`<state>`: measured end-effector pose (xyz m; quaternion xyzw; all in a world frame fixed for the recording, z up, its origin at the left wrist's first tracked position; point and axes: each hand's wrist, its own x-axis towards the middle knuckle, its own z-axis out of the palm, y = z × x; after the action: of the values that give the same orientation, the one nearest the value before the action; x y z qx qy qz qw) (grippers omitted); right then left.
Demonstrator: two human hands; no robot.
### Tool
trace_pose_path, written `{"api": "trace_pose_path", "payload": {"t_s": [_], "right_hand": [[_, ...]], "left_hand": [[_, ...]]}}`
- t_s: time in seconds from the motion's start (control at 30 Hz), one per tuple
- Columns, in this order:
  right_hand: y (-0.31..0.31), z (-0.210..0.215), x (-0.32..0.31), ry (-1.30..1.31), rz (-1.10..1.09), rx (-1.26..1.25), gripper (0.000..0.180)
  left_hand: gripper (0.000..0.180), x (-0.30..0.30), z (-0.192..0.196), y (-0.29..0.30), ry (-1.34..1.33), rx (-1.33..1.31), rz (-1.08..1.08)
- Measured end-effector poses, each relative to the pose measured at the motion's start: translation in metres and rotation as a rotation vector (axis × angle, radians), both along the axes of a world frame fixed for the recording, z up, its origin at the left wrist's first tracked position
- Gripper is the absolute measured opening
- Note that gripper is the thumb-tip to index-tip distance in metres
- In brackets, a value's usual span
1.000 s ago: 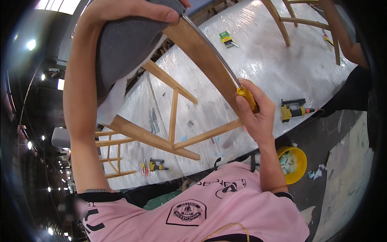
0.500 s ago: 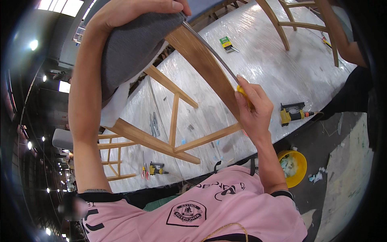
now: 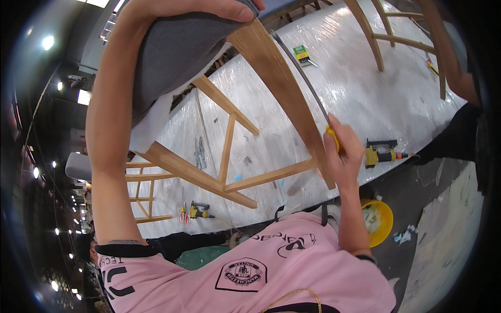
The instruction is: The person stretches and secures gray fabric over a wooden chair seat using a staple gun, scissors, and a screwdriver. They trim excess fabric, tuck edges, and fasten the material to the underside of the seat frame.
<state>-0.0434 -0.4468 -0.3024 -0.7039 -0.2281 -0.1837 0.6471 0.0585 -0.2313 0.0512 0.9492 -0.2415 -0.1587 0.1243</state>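
Note:
A wooden chair with a grey upholstered seat (image 3: 175,57) is tipped over on the plastic-covered table, its wooden legs (image 3: 284,86) pointing toward me. My left hand (image 3: 222,6) is closed over the seat's corner at the top of the view, thumb on the grey fabric near where a leg joins it. In my right hand (image 3: 345,154) is a screwdriver (image 3: 302,72) with a yellow handle and a long metal shaft. Its tip stands apart from the seat corner, to the right of the leg. White cloth hangs at the seat's underside.
On the table lie a small green-and-yellow packet (image 3: 301,53), a staple gun (image 3: 381,154), a second staple gun (image 3: 199,210) and red-handled scissors (image 3: 183,216). Another wooden chair (image 3: 378,36) stands far right beside a co-worker's arm (image 3: 446,57). A yellow bucket (image 3: 385,223) holds scraps on the floor.
The screwdriver's tip has come away from the seat corner. My right hand has moved right and nearer to me with it. My left hand stays on the corner.

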Motion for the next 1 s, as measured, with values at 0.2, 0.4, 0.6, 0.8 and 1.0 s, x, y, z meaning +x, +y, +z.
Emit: {"api": "trace_pose_path", "payload": {"t_s": [0.2, 0.4, 0.6, 0.8, 1.0], "right_hand": [[0.0, 0.009, -0.002, -0.049, 0.01, 0.037, 0.04], [0.012, 0.042, 0.021, -0.054, 0.034, 0.032, 0.043], [0.022, 0.045, 0.039, -0.055, 0.053, 0.037, 0.045], [-0.01, 0.038, 0.049, 0.194, 0.395, 0.084, 0.043], [-0.006, 0.017, 0.078, 0.41, 0.729, 0.361, 0.041]], "left_hand": [[0.028, 0.013, -0.001, 0.011, -0.033, -0.049, -0.054], [0.041, 0.015, -0.007, 0.019, -0.042, -0.124, -0.018], [0.042, 0.023, -0.004, 0.024, 0.037, -0.195, -0.065], [0.038, 0.023, -0.005, 0.028, 0.041, -0.25, 0.096], [0.034, 0.035, 0.007, 0.033, 0.021, -0.138, -0.011]]}}
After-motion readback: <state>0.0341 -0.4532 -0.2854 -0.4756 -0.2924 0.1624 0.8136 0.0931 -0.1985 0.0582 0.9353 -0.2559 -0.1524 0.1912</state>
